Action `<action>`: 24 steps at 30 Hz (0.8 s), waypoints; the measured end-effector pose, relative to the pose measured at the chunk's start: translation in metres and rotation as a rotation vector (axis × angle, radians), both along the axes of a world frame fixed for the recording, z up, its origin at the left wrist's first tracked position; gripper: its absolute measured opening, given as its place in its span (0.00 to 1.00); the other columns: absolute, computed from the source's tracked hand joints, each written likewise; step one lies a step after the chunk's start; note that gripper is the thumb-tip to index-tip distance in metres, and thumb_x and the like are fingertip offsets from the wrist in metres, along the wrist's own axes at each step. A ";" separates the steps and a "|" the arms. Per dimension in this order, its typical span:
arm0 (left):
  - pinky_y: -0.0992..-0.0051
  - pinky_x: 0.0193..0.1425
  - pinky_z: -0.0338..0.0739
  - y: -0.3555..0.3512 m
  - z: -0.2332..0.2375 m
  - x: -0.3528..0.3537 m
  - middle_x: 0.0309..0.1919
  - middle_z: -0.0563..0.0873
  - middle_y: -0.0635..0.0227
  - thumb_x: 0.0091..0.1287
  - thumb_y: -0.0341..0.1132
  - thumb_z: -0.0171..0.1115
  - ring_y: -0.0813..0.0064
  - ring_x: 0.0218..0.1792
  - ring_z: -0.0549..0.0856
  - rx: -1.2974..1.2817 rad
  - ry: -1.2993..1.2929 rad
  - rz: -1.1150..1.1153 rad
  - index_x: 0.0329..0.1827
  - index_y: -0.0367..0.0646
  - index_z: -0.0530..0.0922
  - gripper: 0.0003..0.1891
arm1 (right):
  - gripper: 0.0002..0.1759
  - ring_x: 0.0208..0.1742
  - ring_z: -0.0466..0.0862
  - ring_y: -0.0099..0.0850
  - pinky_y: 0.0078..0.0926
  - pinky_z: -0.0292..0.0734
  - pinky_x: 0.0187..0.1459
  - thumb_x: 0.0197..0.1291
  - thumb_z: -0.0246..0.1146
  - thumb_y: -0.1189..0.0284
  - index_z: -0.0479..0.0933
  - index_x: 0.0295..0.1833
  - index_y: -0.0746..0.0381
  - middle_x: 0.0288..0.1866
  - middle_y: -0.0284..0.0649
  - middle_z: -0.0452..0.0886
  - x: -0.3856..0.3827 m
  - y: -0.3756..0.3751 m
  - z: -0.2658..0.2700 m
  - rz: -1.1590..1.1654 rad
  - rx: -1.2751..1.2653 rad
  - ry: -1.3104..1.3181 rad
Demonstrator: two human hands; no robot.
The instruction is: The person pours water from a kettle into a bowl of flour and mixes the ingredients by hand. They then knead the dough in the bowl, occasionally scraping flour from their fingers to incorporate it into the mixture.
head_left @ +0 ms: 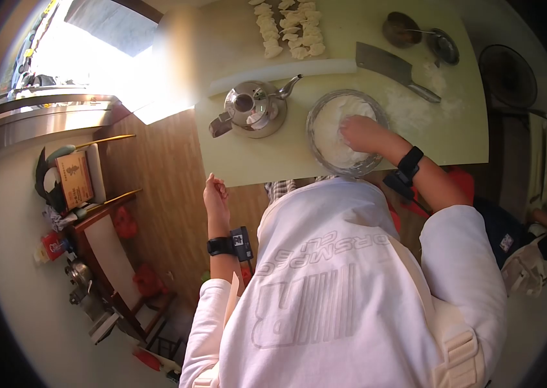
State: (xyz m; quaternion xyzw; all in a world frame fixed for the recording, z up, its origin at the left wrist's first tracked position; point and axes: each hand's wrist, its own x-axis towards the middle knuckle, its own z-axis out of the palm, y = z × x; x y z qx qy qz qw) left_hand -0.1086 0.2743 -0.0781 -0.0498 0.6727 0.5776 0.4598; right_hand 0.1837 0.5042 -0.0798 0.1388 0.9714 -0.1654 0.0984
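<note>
My right hand [359,134] reaches into a metal bowl [313,139] of white flour [338,111] near the table's front edge. Its fingers are curled down into the flour and partly hidden. My left hand [216,190] hangs just off the front edge, fingers curled in with nothing seen in them. Left of the bowl stands a shiny metal kettle [257,116], its spout turned toward the upper right. Behind the bowl a cleaver [383,63] lies flat with its handle pointing right.
Loose flour [416,110] is scattered on the pale green table [445,145]. Rows of pale dough pieces [312,32] lie at the back, behind a long pale bar [312,68]. A dark metal bowl [401,31] and a lid-like round piece [442,46] sit back right.
</note>
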 end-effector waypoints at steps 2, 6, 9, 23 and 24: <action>0.85 0.16 0.55 -0.001 -0.002 -0.001 0.11 0.65 0.76 0.58 0.43 0.49 0.86 0.13 0.63 -0.009 0.001 0.019 0.19 0.46 0.67 0.13 | 0.08 0.33 0.74 0.40 0.33 0.70 0.37 0.41 0.52 0.72 0.73 0.26 0.65 0.27 0.45 0.73 0.015 0.012 0.012 -0.107 -0.019 0.053; 0.85 0.16 0.55 -0.004 -0.001 -0.003 0.11 0.65 0.76 0.58 0.43 0.48 0.86 0.13 0.63 0.007 -0.004 0.022 0.19 0.46 0.67 0.13 | 0.10 0.35 0.73 0.42 0.34 0.69 0.38 0.44 0.50 0.73 0.74 0.30 0.63 0.29 0.47 0.74 0.035 0.023 0.026 -0.466 -0.100 0.234; 0.85 0.16 0.55 -0.003 -0.001 -0.004 0.11 0.65 0.76 0.59 0.43 0.48 0.85 0.13 0.63 0.007 0.000 0.007 0.18 0.46 0.67 0.14 | 0.10 0.36 0.73 0.42 0.34 0.69 0.38 0.45 0.50 0.73 0.74 0.32 0.62 0.31 0.47 0.74 0.039 0.019 0.025 -0.549 -0.103 0.240; 0.85 0.16 0.55 0.001 0.008 -0.010 0.10 0.65 0.77 0.59 0.42 0.47 0.85 0.12 0.63 -0.008 -0.019 -0.057 0.17 0.48 0.67 0.14 | 0.11 0.34 0.74 0.46 0.35 0.68 0.39 0.44 0.48 0.74 0.74 0.32 0.65 0.31 0.50 0.75 0.030 -0.062 0.001 -0.522 -0.546 0.027; 0.85 0.17 0.54 0.002 0.008 -0.011 0.10 0.65 0.77 0.59 0.42 0.47 0.85 0.12 0.63 -0.015 -0.019 -0.058 0.16 0.48 0.67 0.14 | 0.12 0.34 0.74 0.46 0.36 0.68 0.39 0.43 0.48 0.74 0.74 0.33 0.65 0.31 0.50 0.75 0.028 -0.066 -0.003 -0.516 -0.567 0.002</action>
